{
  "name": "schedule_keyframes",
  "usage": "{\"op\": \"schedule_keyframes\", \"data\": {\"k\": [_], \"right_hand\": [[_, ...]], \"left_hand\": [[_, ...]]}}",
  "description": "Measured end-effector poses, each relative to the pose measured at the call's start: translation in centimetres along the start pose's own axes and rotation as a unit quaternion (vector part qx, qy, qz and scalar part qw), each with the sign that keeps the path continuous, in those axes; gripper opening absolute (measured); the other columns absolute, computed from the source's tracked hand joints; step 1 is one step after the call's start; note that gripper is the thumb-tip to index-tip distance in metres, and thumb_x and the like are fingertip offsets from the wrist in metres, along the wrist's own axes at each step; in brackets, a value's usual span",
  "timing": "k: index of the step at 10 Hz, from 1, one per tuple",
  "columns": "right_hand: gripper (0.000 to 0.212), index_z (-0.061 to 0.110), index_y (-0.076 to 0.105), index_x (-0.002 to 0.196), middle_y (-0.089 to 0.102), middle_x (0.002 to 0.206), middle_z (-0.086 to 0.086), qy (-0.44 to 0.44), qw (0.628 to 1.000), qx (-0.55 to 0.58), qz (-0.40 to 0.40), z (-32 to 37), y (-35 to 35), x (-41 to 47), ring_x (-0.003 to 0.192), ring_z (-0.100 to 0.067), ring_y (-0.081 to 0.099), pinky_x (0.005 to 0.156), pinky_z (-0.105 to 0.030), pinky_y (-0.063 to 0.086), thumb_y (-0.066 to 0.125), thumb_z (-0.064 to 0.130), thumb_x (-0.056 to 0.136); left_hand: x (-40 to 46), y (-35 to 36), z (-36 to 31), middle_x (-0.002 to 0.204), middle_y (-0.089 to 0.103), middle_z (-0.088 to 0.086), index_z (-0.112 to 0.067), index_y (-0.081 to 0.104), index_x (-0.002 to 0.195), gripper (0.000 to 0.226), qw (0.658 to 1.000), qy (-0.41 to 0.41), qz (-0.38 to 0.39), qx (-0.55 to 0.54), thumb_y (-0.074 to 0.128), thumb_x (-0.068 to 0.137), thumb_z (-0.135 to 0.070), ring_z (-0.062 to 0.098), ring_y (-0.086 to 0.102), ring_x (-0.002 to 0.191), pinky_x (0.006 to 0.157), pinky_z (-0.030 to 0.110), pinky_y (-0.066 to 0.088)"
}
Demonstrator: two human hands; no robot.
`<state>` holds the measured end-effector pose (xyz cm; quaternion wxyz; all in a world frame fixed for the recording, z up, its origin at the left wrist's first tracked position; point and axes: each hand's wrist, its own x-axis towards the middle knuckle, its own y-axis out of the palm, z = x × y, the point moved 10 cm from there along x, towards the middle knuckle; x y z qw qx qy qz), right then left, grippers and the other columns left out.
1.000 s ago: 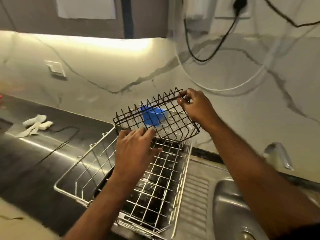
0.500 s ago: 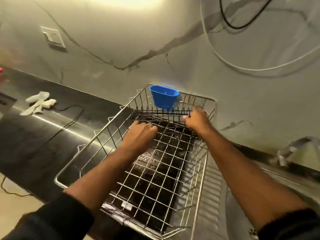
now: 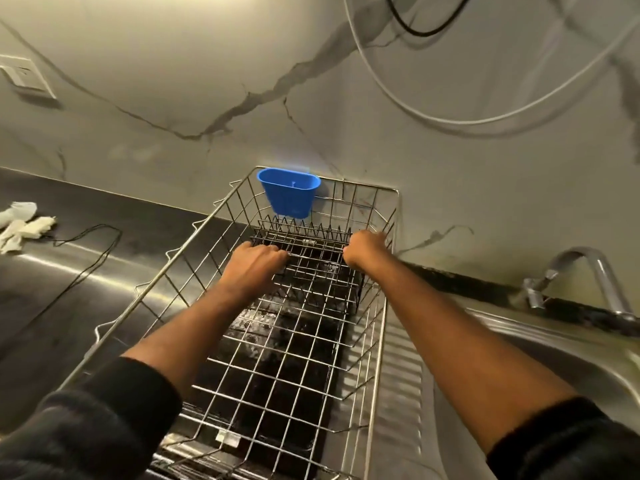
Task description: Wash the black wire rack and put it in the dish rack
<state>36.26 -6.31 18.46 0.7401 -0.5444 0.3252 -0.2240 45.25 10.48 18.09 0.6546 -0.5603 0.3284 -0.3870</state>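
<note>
Black wire rack point(image 3: 311, 271) sits inside dish rack point(image 3: 372, 375), both hands gripping it

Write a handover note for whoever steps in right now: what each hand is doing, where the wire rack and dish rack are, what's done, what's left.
Left hand: fingers curled over the near left edge of the black wire rack.
Right hand: gripping its right edge.
The black wire rack sits low inside the far end of the silver dish rack, below the blue cup hooked on the back rim.
Done: the rack is in the dish rack; washing cannot be judged from this view.
Left: settle it, let go, withdraw both hands.
</note>
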Motion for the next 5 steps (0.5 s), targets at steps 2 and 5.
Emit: {"op": "schedule_keyframes", "data": {"k": [2,5], "right_hand": [[0.04,0.005,0.052,0.136,0.049,0.142,-0.019,0.02,0.998,0.058,0.017,0.2,1.5,-0.5,0.102,-0.022,0.06,0.074,-0.027,0.052,0.057,0.013,0.096],[0.027,0.003,0.059,0.114,0.059,0.092,-0.006,-0.035,0.986,0.157,-0.043,1.6,-1.9,-3.7,0.079,-0.017,0.057,0.067,-0.027,0.046,0.055,0.026,0.1]], "left_hand": [[0.0,1.0,0.3,0.119,0.069,-0.009,-0.027,0.061,0.125,0.043,1.0,0.006,0.017,0.004,0.078,0.086,-0.032,0.012,0.066,0.106,0.113,0.045,0.039],[-0.7,-2.8,-0.7,0.127,0.063,0.0,-0.021,0.056,0.133,0.058,1.0,-0.009,-0.02,-0.011,0.077,0.085,-0.044,0.02,0.06,0.119,0.112,0.047,0.038]]}}
